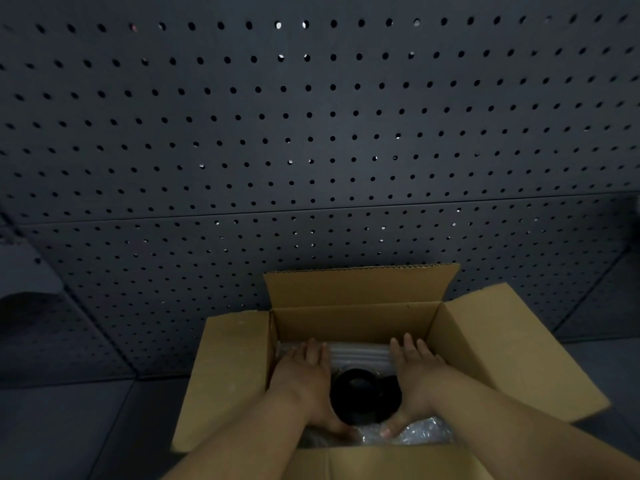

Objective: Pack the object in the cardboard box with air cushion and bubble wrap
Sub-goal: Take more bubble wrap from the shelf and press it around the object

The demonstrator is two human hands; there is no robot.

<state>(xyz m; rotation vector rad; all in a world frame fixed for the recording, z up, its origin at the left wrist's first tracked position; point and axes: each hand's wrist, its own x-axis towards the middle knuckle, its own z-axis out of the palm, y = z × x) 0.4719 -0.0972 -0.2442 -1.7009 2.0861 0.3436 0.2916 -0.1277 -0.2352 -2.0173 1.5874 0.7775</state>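
An open cardboard box [349, 320] stands in front of me with all its flaps folded outward. A round black object [363, 393] lies inside it. Behind the object sits a white air cushion [360, 353]; bubble wrap [422, 433] lies at the near side. My left hand [304, 375] is inside the box, against the object's left side. My right hand [415, 375] lies against its right side, thumb on the bubble wrap. Both hands cup the object with fingers stretched forward.
A dark perforated pegboard wall [311, 133] rises right behind the box. The box rests on a dark grey surface [69, 427]. A dim grey shape [20, 271] shows at the far left edge.
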